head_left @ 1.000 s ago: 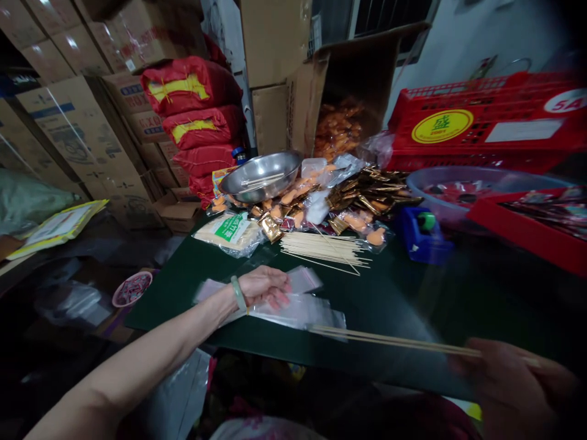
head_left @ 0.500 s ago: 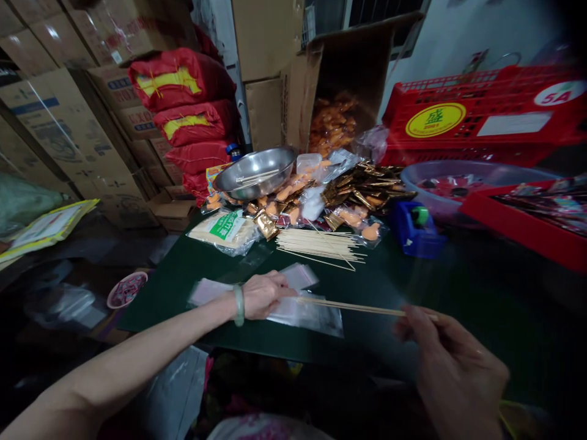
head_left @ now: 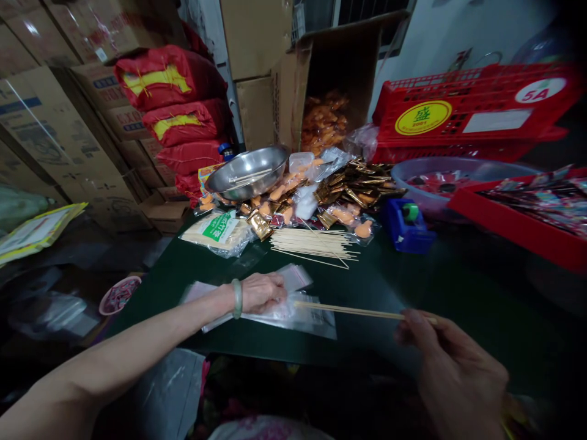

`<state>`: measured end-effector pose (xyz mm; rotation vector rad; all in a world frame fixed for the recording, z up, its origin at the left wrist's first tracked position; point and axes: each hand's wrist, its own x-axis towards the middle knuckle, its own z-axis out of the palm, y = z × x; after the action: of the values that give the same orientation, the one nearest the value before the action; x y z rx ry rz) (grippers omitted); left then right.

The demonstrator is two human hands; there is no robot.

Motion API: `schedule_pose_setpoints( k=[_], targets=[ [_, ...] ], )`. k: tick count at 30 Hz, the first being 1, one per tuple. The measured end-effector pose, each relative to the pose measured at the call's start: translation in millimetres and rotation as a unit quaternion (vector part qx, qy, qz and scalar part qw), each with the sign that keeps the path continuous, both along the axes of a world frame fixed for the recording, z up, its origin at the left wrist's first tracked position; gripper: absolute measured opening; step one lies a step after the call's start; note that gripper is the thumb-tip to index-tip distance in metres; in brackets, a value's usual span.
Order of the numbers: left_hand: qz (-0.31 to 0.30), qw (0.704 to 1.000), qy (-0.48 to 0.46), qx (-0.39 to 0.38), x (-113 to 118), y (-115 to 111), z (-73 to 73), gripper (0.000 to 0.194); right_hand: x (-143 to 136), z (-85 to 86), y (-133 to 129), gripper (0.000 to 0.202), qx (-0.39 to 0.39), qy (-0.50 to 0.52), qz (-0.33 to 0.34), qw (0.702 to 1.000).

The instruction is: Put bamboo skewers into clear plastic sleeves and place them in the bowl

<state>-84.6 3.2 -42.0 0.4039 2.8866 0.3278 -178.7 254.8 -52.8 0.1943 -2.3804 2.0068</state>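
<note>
My right hand point(head_left: 452, 351) pinches the right end of a couple of thin bamboo sticks point(head_left: 353, 310) between thumb and fingers. Their far ends reach left to the clear plastic bags point(head_left: 302, 318) on the dark green table point(head_left: 257, 343). My left hand point(head_left: 263, 292), with a pale bangle at the wrist, rests on these bags, fingers curled down; what its fingertips grip is hidden. Behind it lies a loose pile of bamboo sticks point(head_left: 314, 244). To the left of the pile is a clear packet point(head_left: 219, 231) with a green label.
A steel bowl point(head_left: 250, 174) tilts on a heap of gold sachets point(head_left: 360, 183) and orange wrapped pieces. A blue tape dispenser point(head_left: 408, 226) stands to the right, beside a clear basin point(head_left: 458, 165) and a red box point(head_left: 518, 226). Red crates point(head_left: 477, 128) and cartons stand behind.
The view has shifted slightly to the right. My left hand has curled more over the bags, while my right hand keeps its pinch on the sticks.
</note>
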Motion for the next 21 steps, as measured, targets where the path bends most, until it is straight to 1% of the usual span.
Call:
schedule_pose_setpoints(
  k=[3,5,7,9,12,14,16,19,21],
  targets=[
    [-0.007,0.999,0.022,-0.032,-4.8,3.6,1.1,0.009,-0.3,8.1,-0.3,0.020,-0.022,-0.021,-0.021,0.999],
    [-0.009,0.998,0.037,-0.040,-5.8,5.7,3.1,0.009,-0.2,14.0,-1.1,0.019,-0.069,-0.036,-0.046,0.996],
    [-0.013,0.998,0.046,-0.038,-4.6,7.3,5.5,0.012,0.2,17.0,-3.1,0.019,-0.115,-0.041,-0.054,0.991],
    [-0.026,0.997,0.064,-0.036,-2.0,8.1,7.4,0.017,0.8,16.2,-6.5,0.019,-0.139,-0.032,-0.036,0.989],
    [-0.061,0.992,0.100,-0.038,1.9,8.5,8.5,0.021,0.4,11.1,-12.0,0.020,-0.156,-0.015,-0.001,0.988],
    [-0.074,0.989,0.117,-0.043,3.0,8.9,7.9,0.021,-1.1,8.6,-14.3,0.021,-0.146,-0.010,0.008,0.989],
    [-0.071,0.989,0.120,-0.043,2.3,9.6,6.3,0.021,-3.2,8.7,-14.3,0.023,-0.111,-0.003,0.006,0.994],
    [-0.051,0.993,0.101,-0.033,0.3,11.6,1.8,0.020,-5.9,13.4,-11.2,0.026,-0.058,0.005,0.013,0.998],
    [-0.018,0.994,0.103,-0.034,0.7,13.6,-2.0,0.019,-6.4,18.1,-7.8,0.025,-0.038,0.003,0.008,0.999]
  ],
)
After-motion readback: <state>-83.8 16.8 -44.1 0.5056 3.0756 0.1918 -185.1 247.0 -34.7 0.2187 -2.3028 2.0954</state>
